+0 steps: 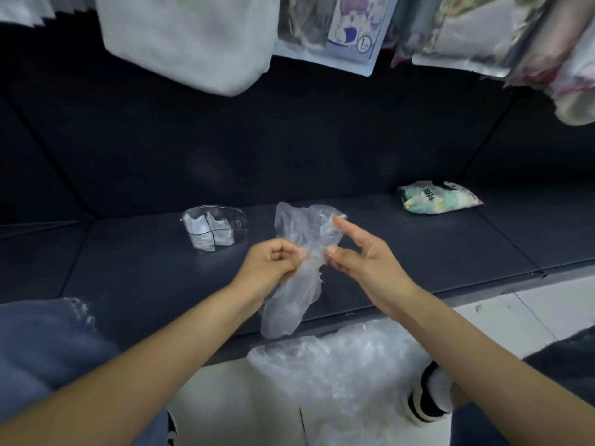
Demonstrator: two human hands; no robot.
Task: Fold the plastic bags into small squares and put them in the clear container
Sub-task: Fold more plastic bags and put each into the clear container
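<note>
So my left hand (273,262) has its grip clenched around the bunched middle of a clear plastic bag (299,252), fingers curled tight on it. The right hand (357,252) is mostly released — index finger straight out touching the bag's upper edge, thumb tip against the gathered part, not really pinching as far as I can tell. The bag is held just above the dark counter (418,246), top half puffed up, bottom tail hanging down over the front edge.

This stuff looks feather-light, floppy and slippery, and I'd guess it springs back open the second you let go. I'd flatten it on the counter first and take it by the corners or the top hem, not the wad in the middle.

The clear container (214,228) sits just to the left on the counter, already holding a few folded white squares. A colourful packet (438,197) lies well off to the right — not in the way. Below the counter edge there's a heap of more bags (338,375) on the floor, and packaged goods hang overhead.
</note>
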